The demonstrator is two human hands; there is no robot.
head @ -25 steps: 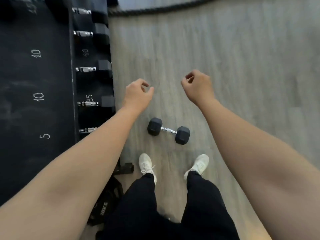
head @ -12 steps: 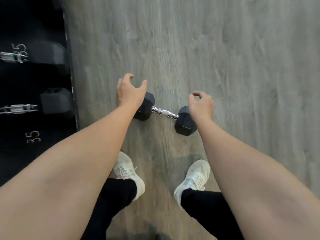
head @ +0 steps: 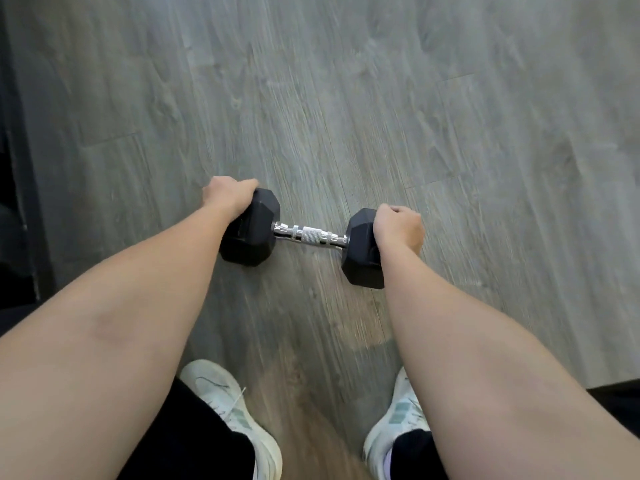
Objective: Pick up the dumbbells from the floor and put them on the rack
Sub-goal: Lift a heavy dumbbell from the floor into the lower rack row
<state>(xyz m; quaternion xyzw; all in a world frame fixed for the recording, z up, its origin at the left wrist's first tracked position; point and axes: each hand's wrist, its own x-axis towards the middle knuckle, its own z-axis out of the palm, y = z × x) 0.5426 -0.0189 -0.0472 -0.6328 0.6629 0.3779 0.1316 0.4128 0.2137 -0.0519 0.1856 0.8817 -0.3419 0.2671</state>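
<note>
I am bent over the dumbbell (head: 304,239), which lies on the grey wood-look floor (head: 346,98) just ahead of my two white shoes (head: 235,410), its knurled chrome handle bare between the black hex heads. My left hand (head: 230,199) is curled over the outer top of the left head, and my right hand (head: 398,232) is curled over the outer side of the right head; both look closed around the heads, though my fingers are hidden behind them, so I cannot tell how firm the hold is. I judge this to be the pick-up step, with the weight not yet off the floor. Next I would need to squeeze both ends evenly, lift it level so neither head slips out, then turn toward the dark edge (head: 14,168) at my left, which may be the rack, though too little shows to be sure.
</note>
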